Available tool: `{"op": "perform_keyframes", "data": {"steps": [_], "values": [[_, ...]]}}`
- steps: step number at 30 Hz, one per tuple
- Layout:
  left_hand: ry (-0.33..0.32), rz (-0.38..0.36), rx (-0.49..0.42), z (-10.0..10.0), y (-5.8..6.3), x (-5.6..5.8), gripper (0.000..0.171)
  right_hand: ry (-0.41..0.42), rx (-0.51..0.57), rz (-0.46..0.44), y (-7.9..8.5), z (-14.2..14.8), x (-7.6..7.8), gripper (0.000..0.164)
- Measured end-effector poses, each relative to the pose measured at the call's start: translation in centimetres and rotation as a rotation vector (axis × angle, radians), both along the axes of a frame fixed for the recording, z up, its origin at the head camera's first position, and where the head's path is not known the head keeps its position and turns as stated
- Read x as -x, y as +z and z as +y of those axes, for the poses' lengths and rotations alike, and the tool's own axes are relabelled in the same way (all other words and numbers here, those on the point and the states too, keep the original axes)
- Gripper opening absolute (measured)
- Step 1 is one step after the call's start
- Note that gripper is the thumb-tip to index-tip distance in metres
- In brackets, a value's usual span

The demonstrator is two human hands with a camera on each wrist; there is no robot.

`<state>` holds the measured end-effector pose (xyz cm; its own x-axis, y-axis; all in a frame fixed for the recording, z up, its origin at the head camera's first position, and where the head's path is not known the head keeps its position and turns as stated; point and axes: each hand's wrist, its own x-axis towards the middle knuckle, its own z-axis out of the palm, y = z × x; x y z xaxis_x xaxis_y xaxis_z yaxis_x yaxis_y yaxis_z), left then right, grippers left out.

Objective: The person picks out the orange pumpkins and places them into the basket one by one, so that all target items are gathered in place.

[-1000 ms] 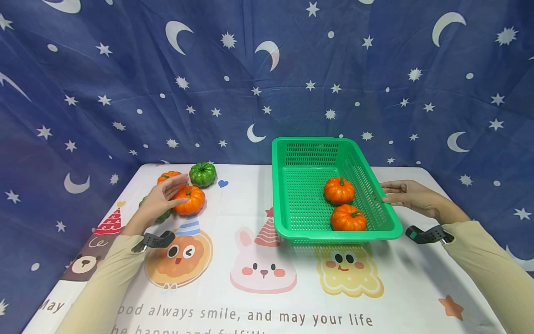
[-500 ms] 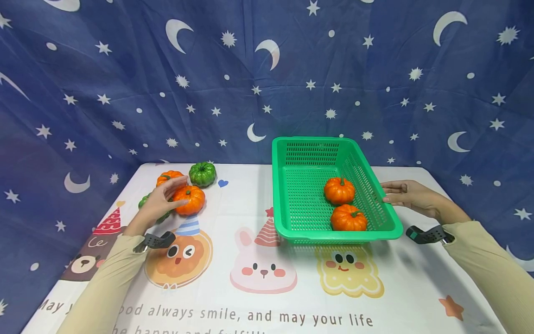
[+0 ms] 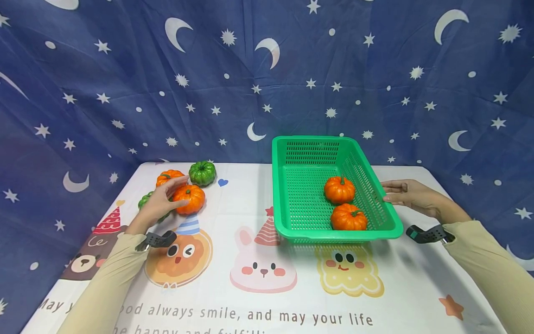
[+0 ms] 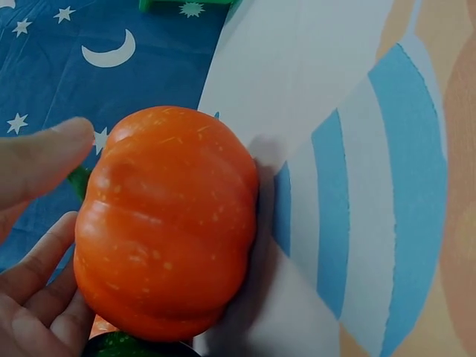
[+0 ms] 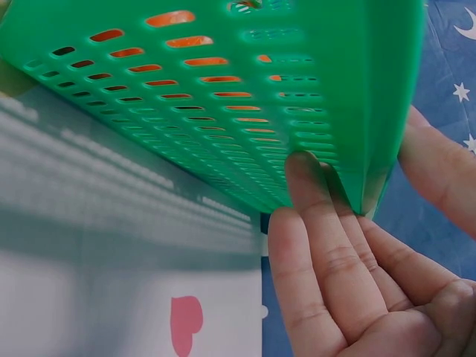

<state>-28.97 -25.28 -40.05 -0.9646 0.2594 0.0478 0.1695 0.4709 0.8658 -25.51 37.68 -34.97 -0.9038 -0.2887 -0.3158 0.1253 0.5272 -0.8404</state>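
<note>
My left hand is beside an orange pumpkin at the left of the table, its fingers loosely bent and the thumb apart from them. In the left wrist view, the thumb and fingers lie on the pumpkin's stem side, not closed round it. My right hand holds the right rim of a green plastic basket. The right wrist view has the fingers under the rim against the slotted wall, with the thumb across the rim. Two orange pumpkins sit inside, towards the basket's right.
Behind the left hand are another orange pumpkin and a green pumpkin. A second green pumpkin is partly hidden by that hand. A printed white cloth covers the table; a dark blue star curtain hangs behind.
</note>
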Motion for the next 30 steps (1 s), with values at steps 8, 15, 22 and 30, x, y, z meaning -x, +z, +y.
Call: {"op": "perform_keyframes", "data": {"steps": [8,15,22,30], "values": [[0.006,0.013,0.022,0.20,0.03,-0.05,0.068,-0.002,0.015,0.001,0.02,0.08,-0.07,0.073],[0.019,0.001,0.030,0.37,-0.15,0.23,0.068,-0.013,0.005,-0.007,-0.07,0.13,0.05,0.074],[0.015,0.023,0.047,0.58,-0.32,0.33,0.068,-0.009,0.001,-0.008,-0.02,0.01,0.09,0.073],[0.026,0.023,0.128,0.96,-0.20,0.39,0.067,-0.015,-0.002,-0.011,0.05,-0.03,0.09,0.074]]}}
